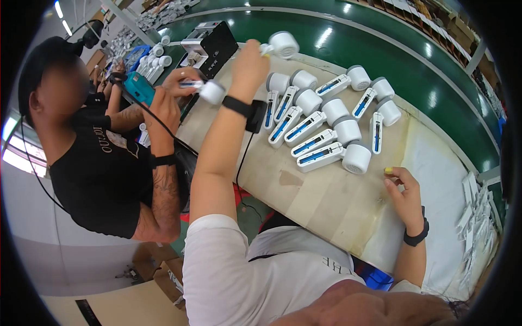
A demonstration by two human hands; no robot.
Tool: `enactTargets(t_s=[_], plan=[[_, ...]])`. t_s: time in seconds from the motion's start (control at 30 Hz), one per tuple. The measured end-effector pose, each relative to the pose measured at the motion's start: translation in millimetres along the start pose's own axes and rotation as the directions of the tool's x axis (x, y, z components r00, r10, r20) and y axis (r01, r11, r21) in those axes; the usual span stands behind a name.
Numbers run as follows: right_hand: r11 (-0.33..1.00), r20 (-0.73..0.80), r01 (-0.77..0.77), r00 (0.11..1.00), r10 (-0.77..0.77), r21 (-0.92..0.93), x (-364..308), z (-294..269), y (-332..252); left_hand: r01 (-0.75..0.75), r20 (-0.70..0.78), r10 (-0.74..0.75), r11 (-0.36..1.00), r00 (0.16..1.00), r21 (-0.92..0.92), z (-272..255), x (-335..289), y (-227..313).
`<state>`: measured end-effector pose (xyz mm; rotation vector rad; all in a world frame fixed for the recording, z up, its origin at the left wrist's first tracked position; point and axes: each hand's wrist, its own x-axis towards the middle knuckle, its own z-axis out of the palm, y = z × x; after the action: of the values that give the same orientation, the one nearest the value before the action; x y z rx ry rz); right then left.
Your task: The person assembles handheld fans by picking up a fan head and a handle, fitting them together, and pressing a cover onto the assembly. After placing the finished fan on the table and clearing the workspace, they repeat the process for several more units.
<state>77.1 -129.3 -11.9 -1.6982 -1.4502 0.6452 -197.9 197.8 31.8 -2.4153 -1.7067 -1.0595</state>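
Fingers of our left hand (251,53) gripped 1 white handheld fan (281,44) aloft for reach; our right hand (403,191) rested loosely curled, holding nothing, on the workbench (326,201).

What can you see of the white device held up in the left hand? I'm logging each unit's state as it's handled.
The white device has a short round drum-shaped head in what looks like matte white plastic, with a narrower handle running back into the left hand, whose fingers hide most of it. It is held in the air above the beige worktable, head pointing right, apart from the similar devices lying in rows below. Only the left hand touches it.
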Motion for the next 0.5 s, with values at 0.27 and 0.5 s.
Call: enactTargets(t_s=[0.27,0.5], plan=[[0.998,0.029,-0.015,0.999,0.014,0.054,-1,1,1,0.111,0.05,-0.116,0.989,0.992,0.099,-1,-59,-62],[0.999,0.032,0.014,0.999,-0.016,0.048,-4,5,2,-0.019,0.278,0.054,0.992,0.959,-0.128,0,-78,-41]])
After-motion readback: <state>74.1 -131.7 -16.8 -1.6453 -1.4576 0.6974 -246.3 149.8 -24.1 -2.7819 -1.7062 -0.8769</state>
